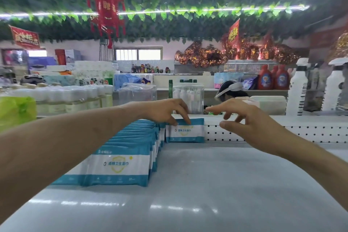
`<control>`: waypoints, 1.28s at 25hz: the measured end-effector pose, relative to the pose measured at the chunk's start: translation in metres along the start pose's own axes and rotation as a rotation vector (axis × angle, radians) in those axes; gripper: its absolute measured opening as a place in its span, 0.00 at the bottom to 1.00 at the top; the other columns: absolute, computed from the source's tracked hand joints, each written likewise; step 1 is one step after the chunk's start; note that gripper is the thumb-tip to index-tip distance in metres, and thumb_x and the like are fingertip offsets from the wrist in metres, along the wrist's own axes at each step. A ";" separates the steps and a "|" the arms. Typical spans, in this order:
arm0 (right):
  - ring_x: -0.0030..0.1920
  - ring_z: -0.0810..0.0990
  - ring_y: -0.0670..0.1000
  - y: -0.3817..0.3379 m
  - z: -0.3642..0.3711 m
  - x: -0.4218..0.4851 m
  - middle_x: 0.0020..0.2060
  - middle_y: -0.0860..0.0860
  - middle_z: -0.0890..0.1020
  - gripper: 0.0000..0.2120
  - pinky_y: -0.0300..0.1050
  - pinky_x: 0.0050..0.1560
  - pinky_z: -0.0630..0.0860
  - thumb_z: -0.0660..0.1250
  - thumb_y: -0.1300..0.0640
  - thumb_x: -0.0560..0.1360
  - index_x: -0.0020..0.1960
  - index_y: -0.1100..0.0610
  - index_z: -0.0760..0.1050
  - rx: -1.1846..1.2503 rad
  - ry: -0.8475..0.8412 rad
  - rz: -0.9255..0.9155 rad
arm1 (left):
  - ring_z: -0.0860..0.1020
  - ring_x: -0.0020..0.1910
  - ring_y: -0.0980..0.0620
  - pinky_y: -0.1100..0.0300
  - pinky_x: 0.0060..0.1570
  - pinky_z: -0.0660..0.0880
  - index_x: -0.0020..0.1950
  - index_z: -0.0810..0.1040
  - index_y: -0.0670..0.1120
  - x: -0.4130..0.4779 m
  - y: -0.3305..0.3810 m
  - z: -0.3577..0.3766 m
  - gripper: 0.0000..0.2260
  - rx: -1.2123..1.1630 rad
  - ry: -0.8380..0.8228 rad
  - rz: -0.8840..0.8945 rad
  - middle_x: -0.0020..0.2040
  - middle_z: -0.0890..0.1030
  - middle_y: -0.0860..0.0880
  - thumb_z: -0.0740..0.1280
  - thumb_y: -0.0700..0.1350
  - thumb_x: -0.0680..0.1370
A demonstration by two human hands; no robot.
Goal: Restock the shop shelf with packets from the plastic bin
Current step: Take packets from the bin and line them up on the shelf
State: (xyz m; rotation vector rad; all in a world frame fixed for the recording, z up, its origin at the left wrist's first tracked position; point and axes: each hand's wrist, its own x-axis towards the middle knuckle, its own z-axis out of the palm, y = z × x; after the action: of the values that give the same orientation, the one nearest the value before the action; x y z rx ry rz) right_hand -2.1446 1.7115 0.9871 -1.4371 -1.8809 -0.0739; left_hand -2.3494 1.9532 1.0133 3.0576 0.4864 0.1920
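On the shelf [207, 175], the left hand [165, 111] pinches the upright packet [185, 133] by its top; the right hand [243, 117] hovers beside it, fingers spread and empty.

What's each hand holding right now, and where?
The left hand pinches the back packet at its top edge; the right hand holds nothing.

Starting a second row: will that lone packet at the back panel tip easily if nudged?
Probably: the lone packet stands on a thin edge, the left hand at its top. It looks a soft, flat pouch, so likely light and floppy. The glossy shelf may let it slide.
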 end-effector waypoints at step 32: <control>0.40 0.77 0.40 -0.515 0.531 -0.179 0.43 0.40 0.77 0.10 0.31 0.40 0.71 0.67 0.58 0.80 0.59 0.53 0.81 0.137 -1.381 -1.041 | 0.78 0.53 0.66 0.69 0.55 0.74 0.72 0.76 0.57 -0.837 0.306 0.219 0.20 -0.420 0.097 -1.513 0.60 0.80 0.59 0.70 0.44 0.80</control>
State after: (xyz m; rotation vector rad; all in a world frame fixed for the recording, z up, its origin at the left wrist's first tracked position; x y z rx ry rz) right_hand -2.8435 1.6264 0.6995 -0.0778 -3.4378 0.6929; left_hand -3.0169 1.3973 0.7166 1.5982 2.1146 0.2819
